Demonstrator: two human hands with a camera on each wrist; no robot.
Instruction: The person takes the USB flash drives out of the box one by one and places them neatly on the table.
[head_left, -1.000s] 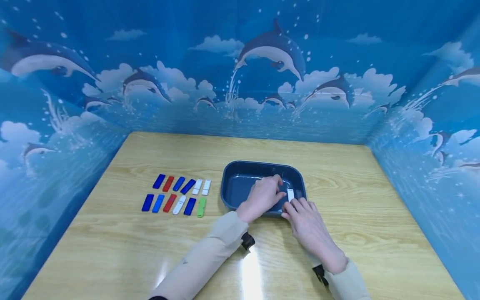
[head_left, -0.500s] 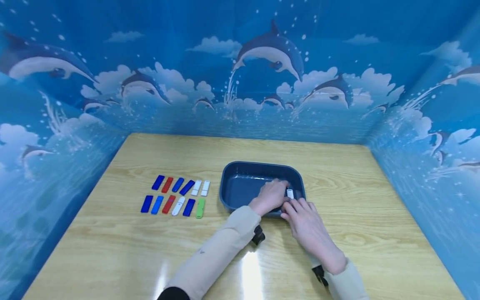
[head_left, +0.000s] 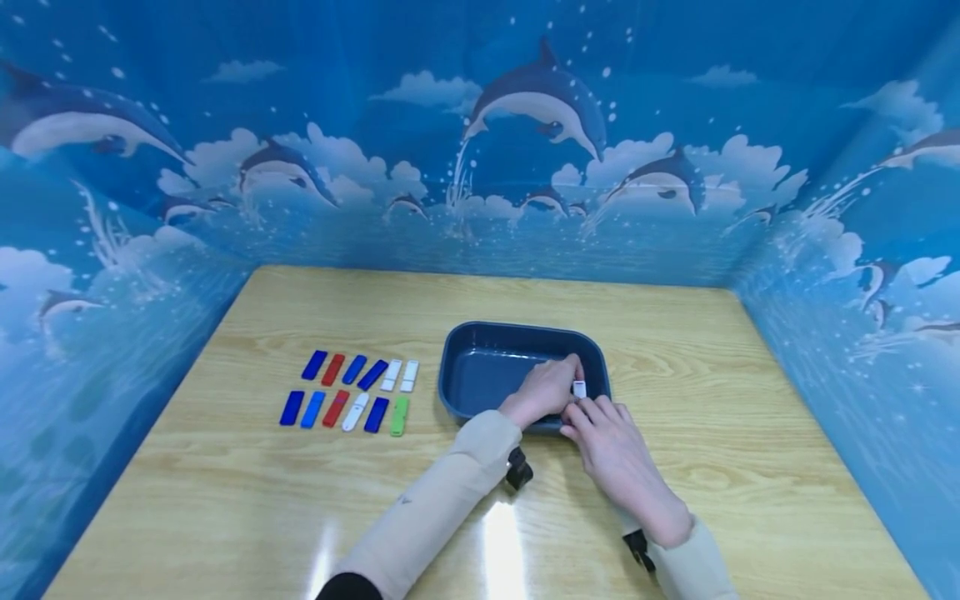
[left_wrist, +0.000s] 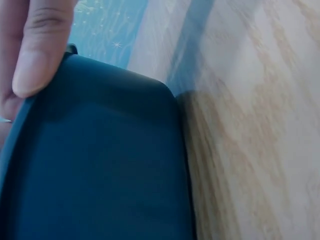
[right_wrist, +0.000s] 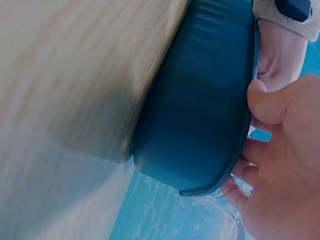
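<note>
A white USB stick (head_left: 579,389) shows in the right half of the dark blue tub (head_left: 480,379). My left hand (head_left: 546,388) reaches over the near rim into the tub, its bent index finger around the far end of the stick. My right hand (head_left: 611,442) lies over the near right rim, its fingertips on the stick's near end. In the right wrist view the thumb (right_wrist: 265,100) is right at the rim, with the other fingers bent past it into the tub. In the left wrist view the right thumb (left_wrist: 35,70) overlaps the rim, and the left fingers are mostly hidden.
Two rows of USB sticks lie left of the tub, among them a red one (head_left: 336,408), a white one (head_left: 356,412), a green one (head_left: 400,416) and several blue ones (head_left: 292,407). The wooden table (head_left: 712,375) meets a dolphin-print curtain (head_left: 480,208) at its back and sides.
My left hand has moved right inside the tub, from beside the white USB stick onto it. The stick has shifted slightly nearer and shows less. My right hand has stayed in place.
</note>
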